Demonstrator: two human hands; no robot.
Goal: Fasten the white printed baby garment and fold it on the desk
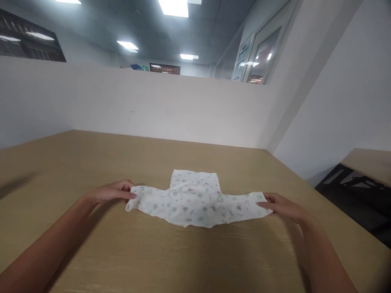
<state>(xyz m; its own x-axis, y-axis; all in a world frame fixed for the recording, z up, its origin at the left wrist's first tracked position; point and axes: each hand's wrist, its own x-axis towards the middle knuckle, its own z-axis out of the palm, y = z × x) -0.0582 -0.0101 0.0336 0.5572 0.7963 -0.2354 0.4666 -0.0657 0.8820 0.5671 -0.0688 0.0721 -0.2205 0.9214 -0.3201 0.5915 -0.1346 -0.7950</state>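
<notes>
A small white long-sleeved shirt (195, 199) with a pattern of little printed figures lies spread out, its body pointing away from me and the neckline towards me. Both sleeves stretch out sideways. My left hand (114, 192) pinches the left sleeve's cuff between thumb and fingers. At the other end, my right hand (282, 206) grips the right cuff, thumb on top and fingers partly hidden behind the cloth. Slight wrinkles run across the middle of the shirt.
The shirt rests on a wide light-brown table (146, 256). A low white partition (171, 110) stands along its far edge, and a white wall (342, 97) rises at the right. Beyond the right edge is another table (369, 165) with a dark frame.
</notes>
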